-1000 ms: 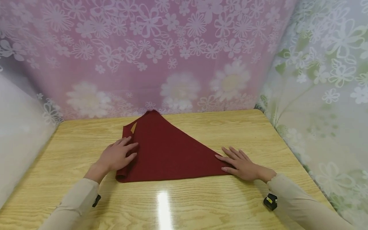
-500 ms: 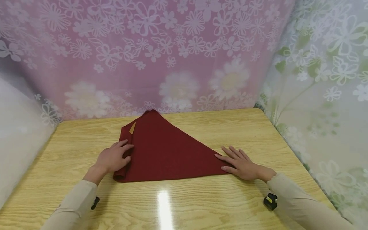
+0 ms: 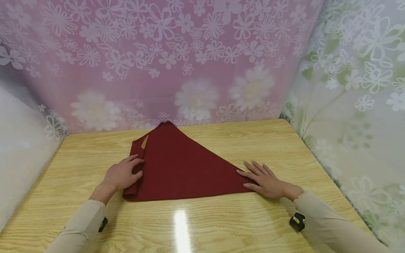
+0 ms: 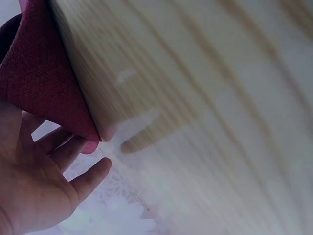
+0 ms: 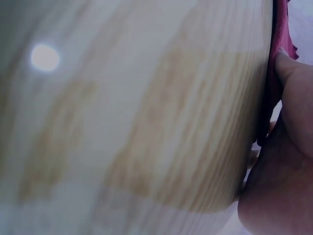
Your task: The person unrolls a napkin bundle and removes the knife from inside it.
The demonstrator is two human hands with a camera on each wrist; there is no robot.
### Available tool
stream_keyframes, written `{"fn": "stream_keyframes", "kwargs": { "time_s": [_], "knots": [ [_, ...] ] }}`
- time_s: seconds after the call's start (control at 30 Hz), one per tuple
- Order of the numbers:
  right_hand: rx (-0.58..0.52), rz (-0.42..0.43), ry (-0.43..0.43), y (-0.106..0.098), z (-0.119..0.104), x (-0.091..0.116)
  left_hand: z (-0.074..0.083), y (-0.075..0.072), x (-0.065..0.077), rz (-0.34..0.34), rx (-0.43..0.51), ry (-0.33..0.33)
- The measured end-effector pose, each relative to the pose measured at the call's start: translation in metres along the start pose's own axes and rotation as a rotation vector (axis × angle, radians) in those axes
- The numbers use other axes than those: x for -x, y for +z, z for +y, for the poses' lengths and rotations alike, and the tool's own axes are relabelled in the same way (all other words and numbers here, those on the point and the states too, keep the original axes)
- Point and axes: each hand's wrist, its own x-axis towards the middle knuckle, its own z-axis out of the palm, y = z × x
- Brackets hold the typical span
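A dark red cloth [image 3: 186, 168] lies folded in a triangular shape, its peak at the back edge of the wooden table [image 3: 202, 225]. Its left side is rolled over into a loose fold [image 3: 132, 188]. On that fold rests my left hand [image 3: 121, 174], fingers slightly bent and spread. In the left wrist view the fold [image 4: 44, 78] hides part of the fingers, and one digit stands apart from the cloth. My right hand [image 3: 267, 182] lies flat with spread fingers on the cloth's right corner, covering its tip. A tan sliver [image 3: 144, 142] shows at the fold's upper end.
A pink flowered curtain [image 3: 152, 88] hangs behind the table. Another pale flowered one [image 3: 354, 105] runs along the right side, and a white surface [image 3: 25, 140] stands at the left. Light glares off the tabletop at the front. Dark wrist devices [image 3: 297, 221] sit under the sleeves.
My left hand has moved a little to the left, and the cloth's rolled left side has shifted the same way. The right hand has stayed on its corner.
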Motion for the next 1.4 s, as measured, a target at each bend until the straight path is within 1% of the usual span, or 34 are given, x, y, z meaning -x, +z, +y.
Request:
{"fn": "stream_keyframes", "kwargs": {
  "time_s": [0.17, 0.37, 0.43, 0.53, 0.7, 0.8, 1.27, 1.4],
  "knots": [
    [-0.001, -0.009, 0.010, 0.001, 0.002, 0.000, 0.000, -0.002, 0.001, -0.003, 0.011, 0.000],
    [0.004, 0.002, -0.012, 0.006, 0.011, 0.000, -0.001, -0.004, 0.001, -0.016, 0.023, -0.004],
    [-0.003, 0.019, -0.027, 0.006, 0.009, 0.001, -0.002, -0.004, 0.001, -0.020, 0.025, -0.006],
    [-0.016, 0.031, -0.027, 0.004, 0.005, 0.001, -0.003, -0.004, -0.001, -0.025, 0.027, -0.006],
    [0.009, -0.019, 0.027, -0.002, -0.001, 0.001, -0.003, -0.004, -0.001, -0.023, 0.028, -0.009],
    [0.018, -0.039, 0.043, -0.003, -0.003, 0.000, -0.004, -0.005, -0.001, -0.019, 0.028, -0.015],
    [0.022, -0.047, 0.051, -0.004, -0.003, -0.001, -0.005, -0.007, -0.002, 0.011, 0.023, -0.041],
    [0.010, -0.031, 0.036, -0.003, -0.002, -0.001, -0.007, -0.007, -0.001, 0.013, 0.020, -0.044]
  ]
}}
